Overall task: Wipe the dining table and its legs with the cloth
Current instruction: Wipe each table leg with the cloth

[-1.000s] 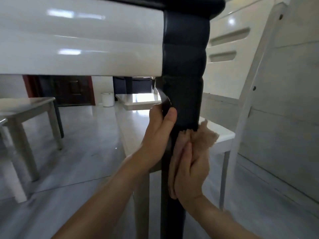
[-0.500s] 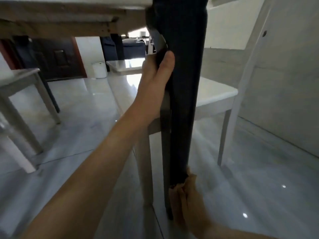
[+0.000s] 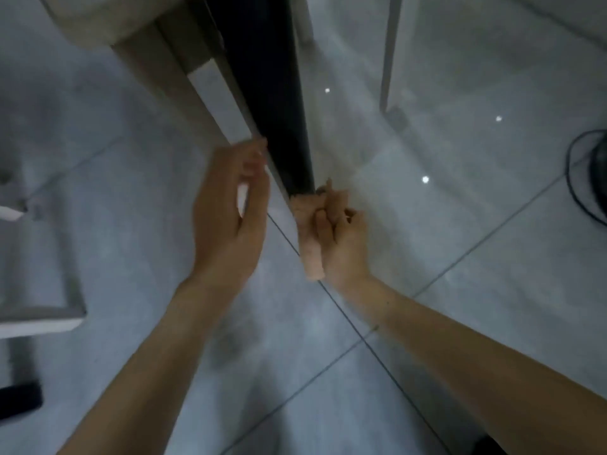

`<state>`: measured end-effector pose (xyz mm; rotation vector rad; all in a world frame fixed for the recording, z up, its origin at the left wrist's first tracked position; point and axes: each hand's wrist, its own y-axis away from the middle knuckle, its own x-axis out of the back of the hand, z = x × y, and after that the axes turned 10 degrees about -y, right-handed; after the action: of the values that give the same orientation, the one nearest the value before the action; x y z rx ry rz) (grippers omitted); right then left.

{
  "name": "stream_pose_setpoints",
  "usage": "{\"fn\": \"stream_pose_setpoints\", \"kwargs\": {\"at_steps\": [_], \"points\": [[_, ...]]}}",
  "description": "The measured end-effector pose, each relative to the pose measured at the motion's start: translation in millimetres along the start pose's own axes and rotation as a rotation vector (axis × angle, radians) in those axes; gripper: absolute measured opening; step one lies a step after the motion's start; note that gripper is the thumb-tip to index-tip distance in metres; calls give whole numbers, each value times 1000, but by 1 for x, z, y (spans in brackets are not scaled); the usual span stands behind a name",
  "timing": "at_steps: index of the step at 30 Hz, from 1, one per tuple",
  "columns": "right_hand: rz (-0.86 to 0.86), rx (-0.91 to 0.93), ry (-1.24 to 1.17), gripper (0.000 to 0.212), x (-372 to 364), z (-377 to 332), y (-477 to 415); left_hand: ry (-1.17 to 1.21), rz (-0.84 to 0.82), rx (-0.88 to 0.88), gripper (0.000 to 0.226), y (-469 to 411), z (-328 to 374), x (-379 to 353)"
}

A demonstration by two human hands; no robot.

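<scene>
The dark table leg (image 3: 279, 103) runs down the middle of the head view to the tiled floor. At its foot my right hand (image 3: 345, 239) grips a bunched peach cloth (image 3: 308, 231), pressed against the bottom of the leg. My left hand (image 3: 230, 211) hovers just left of the leg, fingers loosely curled and apart, fingertips near the leg's edge, holding nothing. The table top is out of view.
A pale chair leg (image 3: 184, 83) and seat edge stand left of the table leg. Another chair leg (image 3: 389, 54) rises at upper right. A dark cable (image 3: 578, 178) curls at the right edge. White furniture (image 3: 39, 316) sits at left on grey glossy tiles.
The view has tilted down to the floor. My right hand slid the cloth down to the leg's foot. My left hand let go of the leg's upper part and dropped lower.
</scene>
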<state>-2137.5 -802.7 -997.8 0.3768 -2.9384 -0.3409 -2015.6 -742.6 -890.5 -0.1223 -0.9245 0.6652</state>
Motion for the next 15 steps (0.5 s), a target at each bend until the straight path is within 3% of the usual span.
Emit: {"fn": "stream_pose_setpoints", "kwargs": {"at_steps": [2,4,9,12,15], "points": [[26,-162,-50,49,10,-16,39,89,-305,215,22,54,14,17],[71,-266,-124,30,34,-43,94,124,-476,449,23,111,23,47],[94,-545,-239,20,117,-167,207,99,-709,858,20,169,120,172],[157,-602,-190,12,166,-268,268,144,-777,926,24,150,208,259],[181,-622,-155,13,200,-386,310,165,-842,869,25,107,278,351]]}}
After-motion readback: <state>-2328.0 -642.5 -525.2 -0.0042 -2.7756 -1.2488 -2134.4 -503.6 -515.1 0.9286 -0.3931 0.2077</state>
